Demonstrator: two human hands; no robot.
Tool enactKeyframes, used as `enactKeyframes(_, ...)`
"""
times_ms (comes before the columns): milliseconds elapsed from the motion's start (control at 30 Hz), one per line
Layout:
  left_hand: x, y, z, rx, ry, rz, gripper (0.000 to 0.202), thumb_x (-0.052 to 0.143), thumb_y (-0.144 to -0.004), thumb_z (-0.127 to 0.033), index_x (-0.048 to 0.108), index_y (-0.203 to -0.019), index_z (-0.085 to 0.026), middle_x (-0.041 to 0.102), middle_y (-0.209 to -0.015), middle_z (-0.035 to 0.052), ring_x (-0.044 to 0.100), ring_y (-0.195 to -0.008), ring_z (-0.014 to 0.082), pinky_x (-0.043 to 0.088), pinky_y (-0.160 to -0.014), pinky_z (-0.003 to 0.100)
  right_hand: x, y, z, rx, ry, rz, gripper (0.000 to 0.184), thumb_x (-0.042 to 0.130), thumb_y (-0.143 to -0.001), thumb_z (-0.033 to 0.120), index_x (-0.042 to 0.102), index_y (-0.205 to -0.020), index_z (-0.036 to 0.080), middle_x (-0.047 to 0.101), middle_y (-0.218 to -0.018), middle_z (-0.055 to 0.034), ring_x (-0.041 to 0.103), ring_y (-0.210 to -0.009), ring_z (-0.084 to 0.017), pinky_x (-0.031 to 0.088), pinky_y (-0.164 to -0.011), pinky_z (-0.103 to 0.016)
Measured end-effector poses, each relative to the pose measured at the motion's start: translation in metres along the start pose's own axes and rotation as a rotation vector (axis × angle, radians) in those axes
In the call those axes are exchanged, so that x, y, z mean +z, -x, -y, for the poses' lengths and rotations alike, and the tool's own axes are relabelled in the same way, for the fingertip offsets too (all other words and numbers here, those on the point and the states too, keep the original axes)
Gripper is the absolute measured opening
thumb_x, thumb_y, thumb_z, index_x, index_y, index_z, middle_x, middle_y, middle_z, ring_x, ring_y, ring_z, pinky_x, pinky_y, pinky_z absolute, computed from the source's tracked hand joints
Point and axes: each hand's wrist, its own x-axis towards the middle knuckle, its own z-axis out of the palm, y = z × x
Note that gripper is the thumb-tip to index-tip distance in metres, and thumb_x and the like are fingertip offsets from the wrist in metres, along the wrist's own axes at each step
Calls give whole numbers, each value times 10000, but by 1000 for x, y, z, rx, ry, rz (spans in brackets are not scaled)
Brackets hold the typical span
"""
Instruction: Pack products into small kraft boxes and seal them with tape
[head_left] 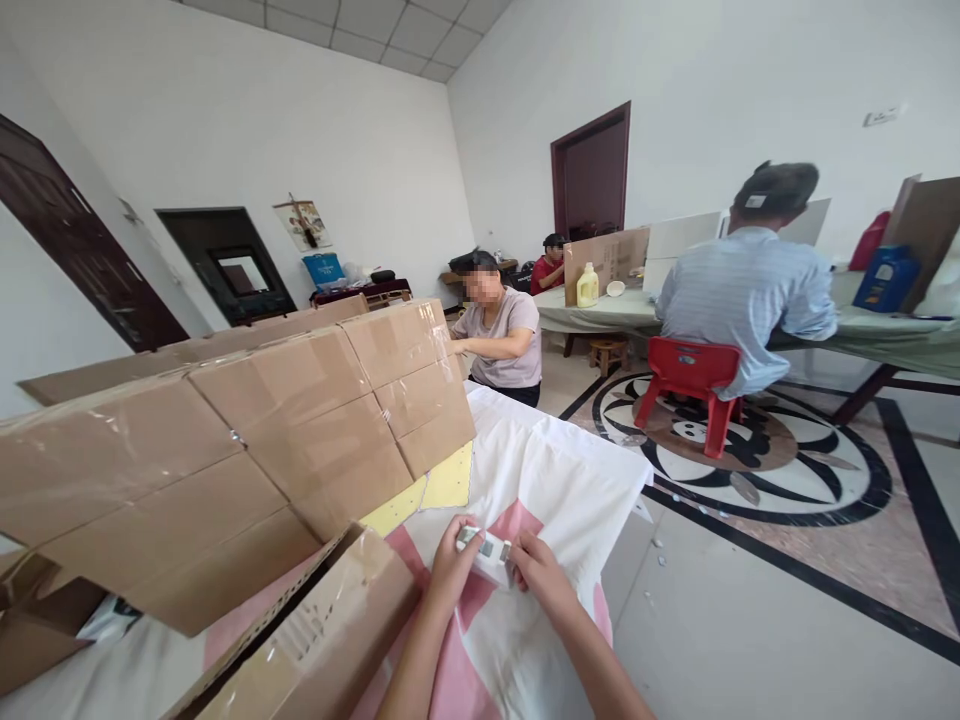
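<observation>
My left hand and my right hand both grip a small white device with a little screen, held between them above the table. The fingers of each hand curl round its ends. Under the hands lies a white and pink cloth that covers the table. A taped cardboard box stands just left of my left forearm.
A tilted wall of taped cardboard sheets screens the table's left side. A person in a grey shirt sits beyond it. Another person sits on a red stool at a far table with a yellow bottle.
</observation>
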Motion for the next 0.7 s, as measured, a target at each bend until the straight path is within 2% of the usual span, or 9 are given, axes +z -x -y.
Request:
enactKeyframes(100,2,0,-4,-29,9,-8,321,666,-789,-490,588,-961,-231,690,-993,25,661,-873,215,498,-757,294,0,2,0,-41,28,-9,271,595,-807,387,429,-657,233,490,-506,66,454,-456,-101,334,-488,-248)
enactKeyframes(200,3,5,-10,-40,-1,8,338,694,-761,-449,577,-994,-235,658,-931,5,642,-826,192,490,-728,272,-1,4,2,-91,75,-9,259,626,-783,385,452,-668,229,504,-521,64,474,-479,-105,356,-507,-248)
enactKeyframes(300,10,12,-13,-32,-56,-27,346,682,-764,-387,555,-1050,-238,643,-933,11,641,-841,197,504,-755,288,-3,3,5,-73,61,-14,317,631,-756,478,460,-657,230,499,-502,62,479,-455,-110,360,-476,-248)
enactKeyframes(433,18,21,-17,38,-181,-150,366,637,-761,-273,536,-1112,-244,614,-1209,66,619,-1110,227,494,-975,351,-7,-1,6,-57,20,37,402,606,-744,581,502,-622,213,496,-482,51,462,-413,-104,351,-434,-243)
enactKeyframes(533,14,27,-37,115,-297,-206,506,655,-726,-233,540,-1218,-217,483,-1454,130,451,-1383,285,374,-1154,427,-12,-8,3,-40,4,76,419,633,-738,581,517,-599,203,527,-487,35,479,-402,-108,365,-425,-242)
enactKeyframes(567,15,30,-48,156,-359,-185,558,667,-720,-231,545,-1265,-219,435,-1518,133,385,-1439,306,321,-1194,457,-13,-10,2,-42,0,85,422,639,-742,581,516,-592,206,528,-483,33,480,-397,-114,371,-420,-245)
enactKeyframes(633,24,38,-74,264,-558,-58,643,655,-748,-229,528,-1378,-263,364,-1605,100,306,-1486,343,229,-1238,530,-14,-13,1,-72,-9,87,389,654,-746,556,548,-597,213,549,-494,21,511,-425,-138,417,-429,-261)
enactKeyframes(700,45,48,-96,337,-741,60,713,637,-783,-241,467,-1471,-323,346,-1629,55,306,-1479,360,191,-1252,567,-14,-11,2,-134,-29,21,311,633,-765,513,640,-656,221,607,-572,-7,582,-530,-168,506,-496,-281)
